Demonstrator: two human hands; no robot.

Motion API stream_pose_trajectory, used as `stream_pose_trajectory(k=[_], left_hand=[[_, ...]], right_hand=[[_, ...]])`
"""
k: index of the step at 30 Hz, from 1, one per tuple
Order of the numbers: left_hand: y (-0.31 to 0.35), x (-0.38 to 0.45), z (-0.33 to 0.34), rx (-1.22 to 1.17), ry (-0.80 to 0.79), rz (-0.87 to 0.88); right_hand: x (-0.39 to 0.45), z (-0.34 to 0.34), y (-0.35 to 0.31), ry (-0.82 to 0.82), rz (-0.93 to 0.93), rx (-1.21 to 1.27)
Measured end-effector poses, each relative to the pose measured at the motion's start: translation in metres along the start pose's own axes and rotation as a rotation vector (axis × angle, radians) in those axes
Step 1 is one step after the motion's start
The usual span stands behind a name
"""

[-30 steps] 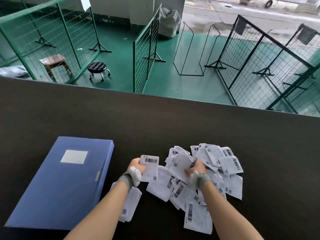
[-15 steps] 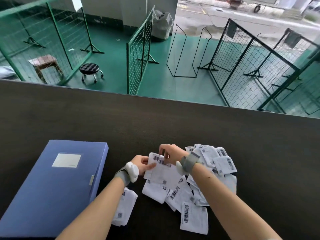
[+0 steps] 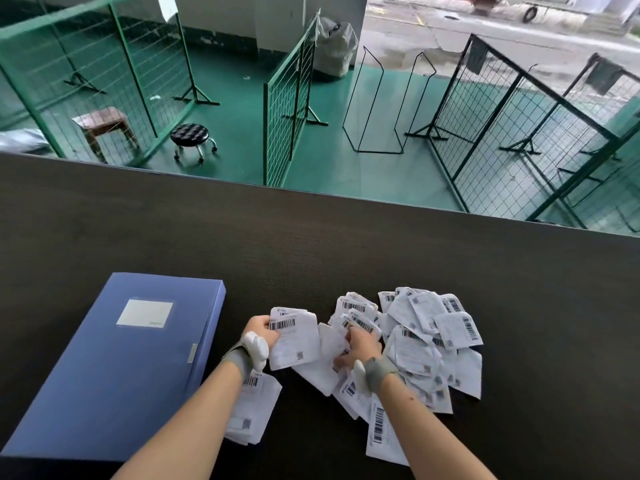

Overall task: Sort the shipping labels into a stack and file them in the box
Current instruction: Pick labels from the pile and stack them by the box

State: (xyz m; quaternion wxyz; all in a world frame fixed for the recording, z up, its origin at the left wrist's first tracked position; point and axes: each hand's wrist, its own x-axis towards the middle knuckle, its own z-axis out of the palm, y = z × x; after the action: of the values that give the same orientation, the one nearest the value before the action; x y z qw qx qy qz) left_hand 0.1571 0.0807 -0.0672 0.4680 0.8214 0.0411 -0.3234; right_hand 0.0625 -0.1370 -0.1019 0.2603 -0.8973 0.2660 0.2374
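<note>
A: What are the two hands doing?

B: The left hand (image 3: 262,330) pinches a small stack of labels (image 3: 294,337) by its left edge, thumb on top, holding it lifted and tilted above the tabletop (image 3: 311,244). The right hand (image 3: 360,344) is curled, fingers down in the loose pile of labels (image 3: 426,337), gripping some of the slips. Both wrists wear grey bands with a white piece.

A: Where does the pile lie?

B: Near the tabletop's near edge, right of centre, spread in overlapping white slips with barcodes. A second, neater stack (image 3: 252,410) lies flat under the left forearm.

A: And the box?

B: The blue file box (image 3: 114,362) lies flat and closed toward the near left corner, a pale label on its lid, just beside the left forearm.

A: Anything past the tabletop?

B: A green floor with wire fence panels (image 3: 287,109), a black round stool (image 3: 189,135) and a wooden stool (image 3: 104,121).
</note>
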Motion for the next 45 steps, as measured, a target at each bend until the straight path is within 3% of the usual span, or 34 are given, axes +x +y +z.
stream_pose_trajectory(k=[6, 8, 13, 17, 21, 24, 26, 29, 32, 36, 39, 43, 45], left_hand=[[-0.005, 0.009, -0.013, -0.003, 0.012, -0.02], [-0.004, 0.008, -0.013, 0.003, -0.004, -0.026], [0.011, 0.005, -0.004, -0.035, -0.166, 0.019], [0.028, -0.002, 0.007, -0.07, -0.289, 0.056], [0.022, 0.005, -0.002, 0.11, -0.176, 0.08], [0.021, 0.005, -0.008, 0.099, -0.147, 0.057], [0.027, 0.0, -0.003, -0.009, -0.24, 0.08], [0.039, -0.011, 0.011, -0.252, -0.417, 0.076], [0.046, -0.017, 0.016, -0.213, -0.464, 0.111], [0.043, -0.013, 0.017, -0.12, -0.392, 0.151], [0.033, -0.003, 0.014, -0.016, -0.19, 0.148], [0.015, 0.006, 0.004, 0.05, -0.031, 0.083], [0.011, 0.006, 0.003, 0.063, -0.013, 0.072]], right_hand=[[0.002, -0.045, -0.007, 0.16, -0.062, 0.371], [0.0, -0.066, -0.01, 0.138, -0.143, 0.378], [-0.006, -0.105, -0.044, -0.079, -0.403, -0.148], [-0.003, -0.1, -0.076, -0.091, -0.53, -0.315], [-0.001, -0.106, -0.088, -0.073, -0.529, -0.435], [-0.005, -0.114, -0.086, -0.155, -0.506, -0.378], [-0.01, -0.113, -0.086, -0.221, -0.508, -0.314], [-0.01, -0.104, -0.081, -0.13, -0.498, -0.179], [-0.014, -0.09, -0.078, -0.087, -0.495, 0.001], [-0.015, -0.082, -0.072, 0.084, -0.474, 0.132], [-0.008, -0.082, -0.045, 0.194, -0.307, 0.183], [-0.024, -0.059, 0.003, -0.233, -0.049, -0.017], [-0.028, -0.046, 0.019, -0.25, -0.048, -0.198]])
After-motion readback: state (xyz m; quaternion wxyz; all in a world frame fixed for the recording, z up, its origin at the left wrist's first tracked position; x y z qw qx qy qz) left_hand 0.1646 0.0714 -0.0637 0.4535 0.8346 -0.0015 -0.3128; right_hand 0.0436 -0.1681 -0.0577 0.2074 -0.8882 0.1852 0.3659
